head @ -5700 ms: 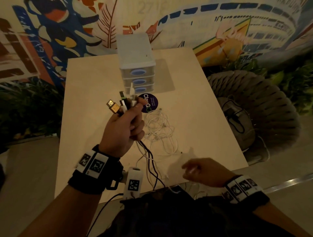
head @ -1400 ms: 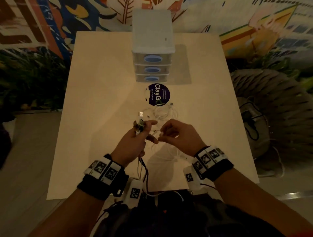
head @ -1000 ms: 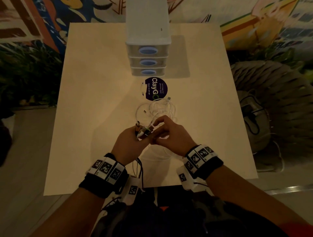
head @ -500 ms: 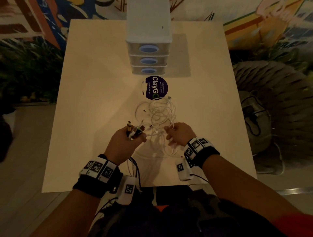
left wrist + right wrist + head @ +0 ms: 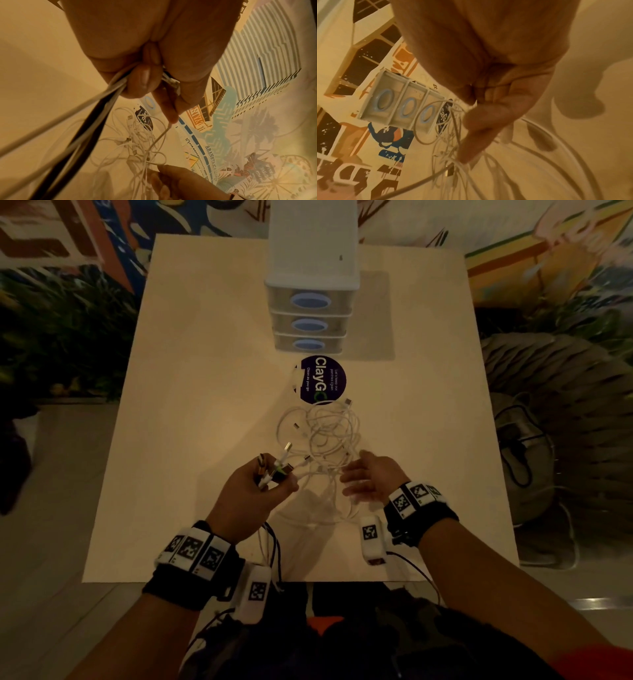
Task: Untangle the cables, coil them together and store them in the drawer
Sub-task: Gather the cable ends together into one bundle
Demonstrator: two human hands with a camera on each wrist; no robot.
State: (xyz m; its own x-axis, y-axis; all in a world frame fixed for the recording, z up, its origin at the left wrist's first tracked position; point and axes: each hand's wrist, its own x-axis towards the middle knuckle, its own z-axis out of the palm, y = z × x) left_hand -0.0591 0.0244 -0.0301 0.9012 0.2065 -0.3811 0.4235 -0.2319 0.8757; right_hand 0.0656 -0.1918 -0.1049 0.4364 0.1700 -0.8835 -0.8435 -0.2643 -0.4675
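Note:
My left hand (image 5: 270, 486) grips a bundle of cable ends (image 5: 274, 467), with gold, black and white plugs sticking out above the fist. In the left wrist view its fingers (image 5: 142, 81) curl round black and white cables (image 5: 96, 108) that trail toward my body. A tangle of white cables (image 5: 322, 436) lies on the table just ahead of both hands. My right hand (image 5: 356, 477) is at the tangle's near right edge with its fingers stretched out. One of its fingertips (image 5: 465, 155) touches the white strands (image 5: 453, 166). A three-drawer unit (image 5: 310, 302) stands at the back with all drawers closed.
A round dark sticker (image 5: 322, 380) sits on the beige table (image 5: 191, 405) between the drawer unit and the tangle. A woven pouf with a bag (image 5: 524, 446) stands on the floor to the right. Plants and a painted wall surround the table.
My right hand has left the plugs in my left hand, moved right to the tangle, and its fingers have straightened. The left hand keeps its grip on the bundle, slightly lower.

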